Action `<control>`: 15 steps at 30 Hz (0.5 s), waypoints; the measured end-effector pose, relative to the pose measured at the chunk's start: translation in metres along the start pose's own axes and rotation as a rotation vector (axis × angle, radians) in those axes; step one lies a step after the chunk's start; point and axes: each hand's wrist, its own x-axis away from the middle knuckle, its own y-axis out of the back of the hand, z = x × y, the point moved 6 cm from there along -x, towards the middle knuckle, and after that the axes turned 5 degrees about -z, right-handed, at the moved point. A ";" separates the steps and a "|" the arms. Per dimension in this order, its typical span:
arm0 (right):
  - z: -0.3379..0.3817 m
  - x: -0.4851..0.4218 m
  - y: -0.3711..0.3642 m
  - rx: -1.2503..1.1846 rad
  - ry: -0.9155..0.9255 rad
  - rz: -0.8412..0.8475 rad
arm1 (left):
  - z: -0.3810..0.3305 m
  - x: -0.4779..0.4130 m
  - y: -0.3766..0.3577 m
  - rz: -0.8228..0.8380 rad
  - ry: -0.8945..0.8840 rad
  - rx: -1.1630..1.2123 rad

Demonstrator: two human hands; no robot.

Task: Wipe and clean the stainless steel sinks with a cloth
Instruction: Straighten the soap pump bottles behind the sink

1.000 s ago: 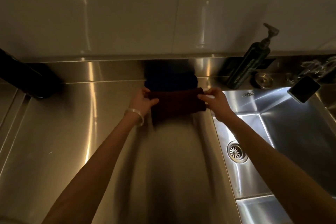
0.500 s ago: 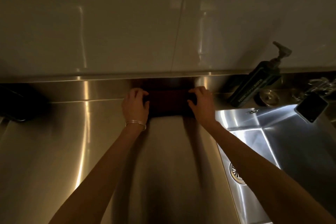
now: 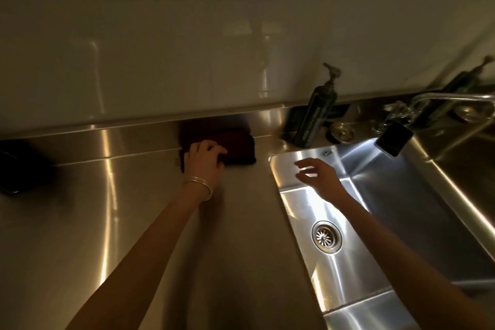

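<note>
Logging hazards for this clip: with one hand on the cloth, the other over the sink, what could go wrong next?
The phone leans on the sink rim; the right hand could knock it in. The pump bottle stands near the dark red cloth gripped by the left hand; a sweep might tip it.

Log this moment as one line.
left hand: holds cloth | right hand: open, above sink | cloth: folded, on counter against backsplash
</note>
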 end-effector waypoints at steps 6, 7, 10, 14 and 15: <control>-0.043 0.047 0.077 0.058 -0.099 0.006 | -0.080 0.036 -0.032 0.116 -0.178 0.086; -0.047 0.049 0.086 0.064 -0.104 0.007 | -0.093 0.039 -0.037 0.126 -0.205 0.114; -0.054 0.044 0.110 0.099 -0.079 -0.006 | -0.126 0.040 -0.051 0.155 -0.215 0.158; -0.049 0.007 0.127 0.091 -0.051 -0.011 | -0.158 0.025 -0.061 0.133 -0.114 0.252; -0.043 -0.008 0.130 0.086 -0.034 -0.023 | -0.163 0.021 -0.062 0.124 -0.087 0.273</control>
